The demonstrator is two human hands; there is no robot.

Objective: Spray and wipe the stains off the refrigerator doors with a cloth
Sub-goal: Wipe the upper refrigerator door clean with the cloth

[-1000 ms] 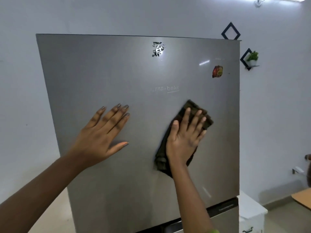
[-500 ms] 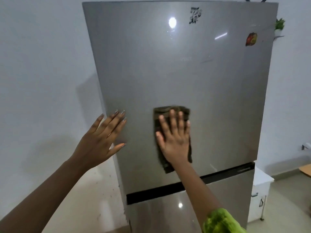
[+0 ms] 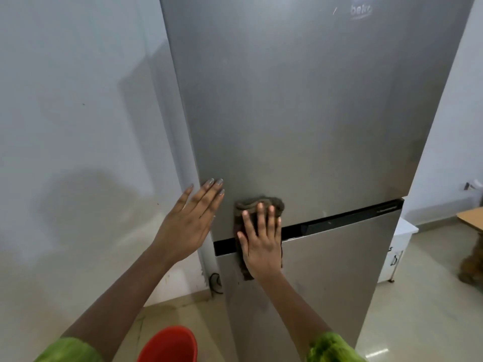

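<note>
The cloth [image 3: 264, 201] lies flat under your right hand [image 3: 261, 246], low on the refrigerator [image 3: 300, 74].
Your right hand presses it across the dark seam [image 3: 339, 222] between upper door [image 3: 313, 152] and lower door [image 3: 329, 283], its grip apart, fingers straight (fingertips on the upper door). Your left hand [image 3: 188, 226], grip likewise apart, lies flat at the upper door's left edge.

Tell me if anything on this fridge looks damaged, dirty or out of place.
Nothing looks damaged. The lower door shows faint smudges near the right hand, and a small pale mark sits near the bottom edge of the upper door. The cloth is bunched at its top and straddles the gap between the doors.
</note>
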